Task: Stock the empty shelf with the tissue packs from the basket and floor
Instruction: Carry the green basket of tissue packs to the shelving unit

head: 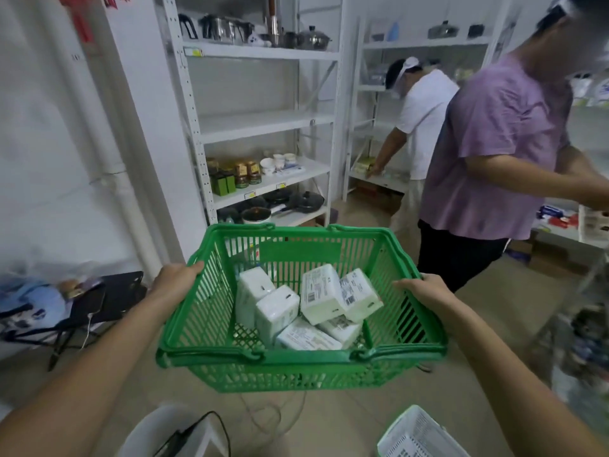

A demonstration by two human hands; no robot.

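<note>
A green plastic basket (211, 354) is held up in front of me above the floor. My left hand (174, 279) grips its left rim and my right hand (423, 288) grips its right rim. Inside lie several white tissue packs (321, 298), some upright, some flat with printed labels showing. Straight ahead stands a white shelf unit whose middle shelf (263, 125) is bare.
Kettles and pots fill the top shelf (263, 52), jars and bowls (250, 173) the lower one, pans below. A person in a purple shirt (494, 146) stands close on the right, another in white (425, 120) behind. A black stool (108, 298) is left; a white basket (418, 437) lies near my feet.
</note>
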